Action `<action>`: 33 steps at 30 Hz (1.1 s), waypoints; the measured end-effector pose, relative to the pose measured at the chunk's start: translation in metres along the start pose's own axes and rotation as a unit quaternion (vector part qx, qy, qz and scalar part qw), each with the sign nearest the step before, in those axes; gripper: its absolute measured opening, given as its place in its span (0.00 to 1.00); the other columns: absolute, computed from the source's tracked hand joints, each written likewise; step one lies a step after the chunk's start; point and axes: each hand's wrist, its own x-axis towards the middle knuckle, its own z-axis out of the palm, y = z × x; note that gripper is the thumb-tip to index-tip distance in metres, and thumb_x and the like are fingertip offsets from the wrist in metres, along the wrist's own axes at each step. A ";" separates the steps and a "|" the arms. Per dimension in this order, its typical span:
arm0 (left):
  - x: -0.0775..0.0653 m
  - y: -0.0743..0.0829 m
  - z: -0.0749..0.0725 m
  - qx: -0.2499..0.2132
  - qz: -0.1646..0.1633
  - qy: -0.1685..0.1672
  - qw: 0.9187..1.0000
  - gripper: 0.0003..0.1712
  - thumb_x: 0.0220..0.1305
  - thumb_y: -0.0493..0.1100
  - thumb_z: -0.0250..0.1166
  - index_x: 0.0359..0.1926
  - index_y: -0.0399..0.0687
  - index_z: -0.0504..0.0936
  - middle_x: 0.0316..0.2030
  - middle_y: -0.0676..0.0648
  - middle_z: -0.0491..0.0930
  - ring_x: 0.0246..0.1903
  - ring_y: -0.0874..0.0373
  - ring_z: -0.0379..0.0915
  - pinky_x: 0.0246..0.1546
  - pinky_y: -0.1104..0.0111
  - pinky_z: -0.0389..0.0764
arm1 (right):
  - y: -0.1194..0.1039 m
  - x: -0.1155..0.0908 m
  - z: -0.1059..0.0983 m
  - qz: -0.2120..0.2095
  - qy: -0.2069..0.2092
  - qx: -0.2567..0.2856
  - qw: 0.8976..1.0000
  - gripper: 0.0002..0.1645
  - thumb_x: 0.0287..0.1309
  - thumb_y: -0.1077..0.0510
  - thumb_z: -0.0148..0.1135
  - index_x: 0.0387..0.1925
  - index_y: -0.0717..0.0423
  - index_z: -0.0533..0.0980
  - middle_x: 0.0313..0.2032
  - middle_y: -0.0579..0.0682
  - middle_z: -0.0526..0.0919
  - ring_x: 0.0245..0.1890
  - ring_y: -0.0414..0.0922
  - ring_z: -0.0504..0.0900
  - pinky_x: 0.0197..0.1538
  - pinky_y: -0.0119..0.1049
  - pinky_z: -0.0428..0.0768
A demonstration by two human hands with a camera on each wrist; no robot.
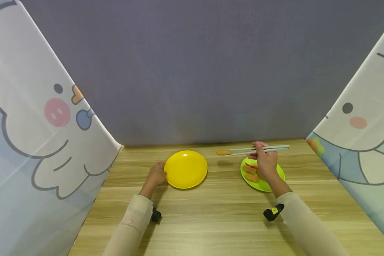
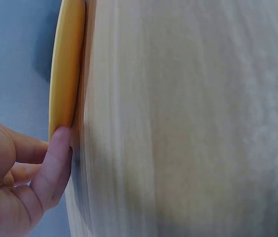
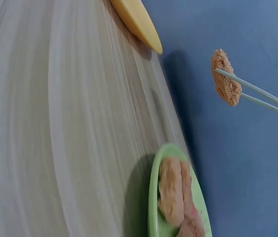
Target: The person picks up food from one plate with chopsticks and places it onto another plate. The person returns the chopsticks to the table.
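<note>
My right hand [image 1: 265,158] grips a pair of pale chopsticks [image 1: 276,147] above the green plate. Between their tips is a breaded, golden-brown food piece [image 3: 225,78], lifted clear of the table. On the green plate [image 1: 268,187] lie several brown food pieces [image 3: 171,190] and something red [image 1: 251,166], partly hidden by the right hand and forearm. To the left sits a yellow plate [image 1: 185,169] with nothing on it. The left hand [image 1: 157,173] pinches its left rim, thumb and fingers on the edge, as the left wrist view [image 2: 30,177] also shows.
The plates stand on a wood-grain table [image 1: 211,220]. A grey-blue panel [image 1: 198,78] rises behind the table's far edge. Cartoon-printed sheets flank it, one left [image 1: 25,142] and one right [image 1: 364,142]. Each wrist wears a small black camera.
</note>
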 end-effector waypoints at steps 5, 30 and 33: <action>0.000 -0.001 0.000 0.001 -0.001 0.002 1.000 0.31 0.64 0.28 0.56 0.70 0.31 0.69 0.51 0.28 0.81 0.23 0.56 0.83 0.24 0.68 0.88 | 0.000 0.003 -0.017 0.004 0.012 -0.001 1.000 0.14 0.73 0.62 0.55 0.32 0.50 0.83 0.29 0.42 0.86 0.20 0.39 0.88 0.26 0.31 0.87; 0.001 -0.001 0.001 -0.014 -0.005 -0.004 1.000 0.30 0.65 0.27 0.56 0.69 0.30 0.69 0.52 0.26 0.81 0.26 0.53 0.86 0.25 0.67 0.89 | 0.018 0.016 -0.098 0.013 0.118 0.028 0.993 0.11 0.70 0.62 0.58 0.33 0.56 0.84 0.28 0.43 0.87 0.18 0.40 0.87 0.22 0.30 0.86; 0.001 -0.002 0.001 -0.014 -0.003 -0.005 1.000 0.30 0.65 0.27 0.56 0.69 0.29 0.69 0.51 0.26 0.81 0.26 0.54 0.85 0.25 0.67 0.89 | 0.018 0.015 -0.104 0.005 0.124 0.028 0.992 0.11 0.70 0.63 0.58 0.32 0.58 0.84 0.28 0.43 0.86 0.17 0.40 0.87 0.22 0.30 0.86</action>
